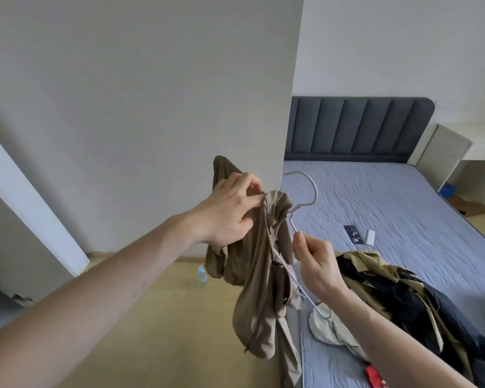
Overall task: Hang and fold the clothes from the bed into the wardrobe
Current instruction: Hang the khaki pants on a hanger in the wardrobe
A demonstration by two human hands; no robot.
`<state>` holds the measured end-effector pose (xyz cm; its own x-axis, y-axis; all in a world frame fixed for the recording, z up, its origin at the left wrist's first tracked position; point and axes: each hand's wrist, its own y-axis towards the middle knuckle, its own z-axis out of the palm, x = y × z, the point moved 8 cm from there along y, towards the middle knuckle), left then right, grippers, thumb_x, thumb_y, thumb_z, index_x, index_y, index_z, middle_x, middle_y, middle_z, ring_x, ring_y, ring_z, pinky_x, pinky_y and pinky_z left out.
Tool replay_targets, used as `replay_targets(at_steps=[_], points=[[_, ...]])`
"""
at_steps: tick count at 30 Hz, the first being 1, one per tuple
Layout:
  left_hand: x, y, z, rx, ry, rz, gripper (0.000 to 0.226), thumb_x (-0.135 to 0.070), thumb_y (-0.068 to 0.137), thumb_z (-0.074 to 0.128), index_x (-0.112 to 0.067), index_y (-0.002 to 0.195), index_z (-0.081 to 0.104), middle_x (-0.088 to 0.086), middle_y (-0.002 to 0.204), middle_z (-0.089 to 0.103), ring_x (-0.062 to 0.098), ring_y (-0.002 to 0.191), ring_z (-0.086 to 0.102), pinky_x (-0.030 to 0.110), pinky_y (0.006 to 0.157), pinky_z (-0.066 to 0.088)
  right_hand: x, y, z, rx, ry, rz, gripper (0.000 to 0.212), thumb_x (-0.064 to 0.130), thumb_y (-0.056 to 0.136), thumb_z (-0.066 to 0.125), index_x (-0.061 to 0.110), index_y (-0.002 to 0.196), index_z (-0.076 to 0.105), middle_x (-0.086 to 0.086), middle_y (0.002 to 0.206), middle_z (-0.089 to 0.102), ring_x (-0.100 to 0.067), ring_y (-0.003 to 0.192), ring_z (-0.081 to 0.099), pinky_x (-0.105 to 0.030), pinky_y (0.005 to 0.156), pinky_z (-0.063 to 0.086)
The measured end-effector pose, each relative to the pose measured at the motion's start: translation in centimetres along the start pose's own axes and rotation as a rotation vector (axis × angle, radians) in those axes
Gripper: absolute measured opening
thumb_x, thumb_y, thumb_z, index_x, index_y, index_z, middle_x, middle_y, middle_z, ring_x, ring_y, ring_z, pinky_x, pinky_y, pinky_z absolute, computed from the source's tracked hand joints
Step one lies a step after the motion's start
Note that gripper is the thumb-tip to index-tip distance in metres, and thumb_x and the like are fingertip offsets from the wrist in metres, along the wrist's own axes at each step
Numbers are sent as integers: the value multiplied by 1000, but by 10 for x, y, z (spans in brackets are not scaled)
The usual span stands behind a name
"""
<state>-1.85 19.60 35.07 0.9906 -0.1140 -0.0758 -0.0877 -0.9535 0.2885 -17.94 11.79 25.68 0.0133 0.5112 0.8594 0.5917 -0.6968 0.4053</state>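
A: The olive-brown soft fabric garment [259, 264] is held up in the head view, at about six o'clock from the frame's centre, above the wooden floor [157, 317] beside the bed's edge. Where is it gripped?

B: Its upper edge is pinched by the left hand [230, 211], fingers curled over a bunched fold near what looks like a collar or zip. The cloth is probably kept raised this way so an opening can be found for the hanger.

A: And the thin white wire hanger [305, 197]?

B: Its sloping arm is gripped by the right hand [315, 261], thumb and fingers closed round the wire. The hook is pointed up toward twelve o'clock, and the lower arm appears to be partly threaded behind the fabric; how far cannot be told.

A: Is more left on the bed?

B: A heap of dark and tan clothes [398, 298] is seen at four o'clock on the lilac quilted mattress [389, 197], with a pale garment [328, 329] just beside it. A dark flat device [354, 233] and a small white box [370, 237] are lying further up.

A: So the hanging step is judged unfinished?

B: Yes. The shoulders are not yet seated on the hanger, and the white wardrobe panel [151, 107] is filling the nine-to-twelve o'clock area.
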Motion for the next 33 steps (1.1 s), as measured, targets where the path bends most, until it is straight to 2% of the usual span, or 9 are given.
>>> replay_targets(at_steps=[3, 7, 10, 15, 19, 22, 26, 30, 33], points=[[4, 15, -8, -18, 130, 54, 44, -23, 88, 57, -19, 132, 56, -1, 140, 39, 23, 137, 33, 46, 124, 16, 3, 3, -8, -26, 16, 0, 59, 49, 104, 40, 5, 65, 28, 5, 61, 24, -10, 58, 22, -26, 52, 18], [3, 40, -31, -95, 99, 112, 23, -11, 92, 54, -11, 112, 65, 4, 102, 61, 29, 101, 55, 41, 98, 41, 12, 13, -15, -61, 10, -44, 57, 45, 104, 41, 8, 64, 28, -4, 60, 22, -12, 57, 22, -36, 55, 18], [-2, 58, -46, -114, 116, 197, 9, -13, 94, 54, -17, 96, 62, -1, 84, 56, 23, 83, 51, 36, 80, 40, 17, 24, -25, -115, -11, -86, 57, 43, 105, 42, 8, 62, 30, -5, 56, 24, -12, 55, 23, -35, 52, 18], [7, 74, -69, -182, 115, 224, 11, -13, 96, 56, -22, 95, 62, -14, 80, 44, 9, 78, 41, 28, 79, 31, 22, 45, -65, -271, -114, -117, 50, 45, 106, 43, 13, 70, 59, 2, 57, 50, -10, 52, 45, -32, 50, 32], [31, 70, -97, -286, 60, 128, 13, -15, 98, 55, -23, 89, 57, -17, 76, 40, 10, 73, 39, 29, 69, 31, -25, 30, -110, -575, -73, 130, 39, 57, 101, 38, 27, 110, 61, 5, 110, 64, -4, 99, 59, -33, 87, 49], [38, 65, -111, -343, 42, 90, 13, -22, 101, 51, -25, 89, 55, -17, 72, 38, 9, 72, 38, 30, 65, 32, -85, 2, -102, -687, 155, 485, 36, 53, 103, 42, 23, 122, 49, -9, 127, 59, -24, 115, 58, -47, 104, 47], [37, 69, -120, -397, 73, 47, 15, -22, 101, 52, -16, 95, 64, -12, 77, 50, 13, 77, 46, 34, 67, 41, -108, -3, -44, -362, 212, 637, 25, 40, 103, 59, 21, 119, 56, -7, 126, 65, -24, 109, 65, -44, 98, 50], [22, 79, -130, -447, 58, 40, 15, -22, 101, 53, -18, 97, 67, -15, 76, 47, 9, 75, 44, 27, 64, 36, -78, 27, -8, -17, 215, 519, 37, 62, 94, 63, 38, 122, 62, 10, 121, 68, -12, 106, 68, -36, 91, 56], [12, 88, -138, -502, -3, 18, 14, -19, 100, 55, -19, 97, 68, -18, 74, 46, 8, 73, 45, 20, 64, 36, -54, 52, -4, 140, 168, 370, 39, 58, 93, 68, 36, 125, 69, 14, 111, 75, -8, 93, 73, -28, 83, 56]])
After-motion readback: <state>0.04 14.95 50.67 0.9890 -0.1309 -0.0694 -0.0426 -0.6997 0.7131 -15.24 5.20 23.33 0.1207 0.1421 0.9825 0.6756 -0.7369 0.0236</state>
